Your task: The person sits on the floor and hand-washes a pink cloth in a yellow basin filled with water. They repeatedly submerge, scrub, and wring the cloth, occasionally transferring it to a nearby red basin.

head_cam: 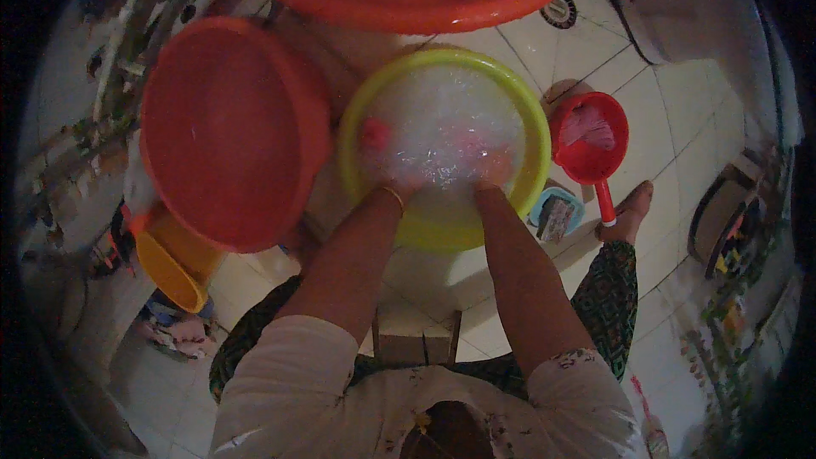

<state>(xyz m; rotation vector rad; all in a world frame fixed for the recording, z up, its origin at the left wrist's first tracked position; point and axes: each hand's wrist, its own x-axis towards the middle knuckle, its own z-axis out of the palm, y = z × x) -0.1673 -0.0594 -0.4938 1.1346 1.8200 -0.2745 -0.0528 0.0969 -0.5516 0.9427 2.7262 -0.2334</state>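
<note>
A yellow-green plastic basin [539, 140] of foamy water [440, 99] stands on the floor in front of me. Both my forearms reach down into it. My left hand [410, 186] is sunk in the suds up to the wrist, where a thin bangle [396, 197] sits. Beside it, my right hand [489, 183] is likewise under the foam. The fingers of both are hidden, so their grip does not show. A pink-red patch [376, 134], perhaps cloth, shows through at the basin's left side. Fainter pink and orange patches lie near my right hand.
A red tub [223, 134] stands left, with a yellow-orange container [172, 271] below it. A larger orange-red tub [408, 13] is ahead. To the right are a red dipper [590, 166] holding something pink, a light-blue dish [577, 211] with a block-shaped item, and a floor drain [558, 10].
</note>
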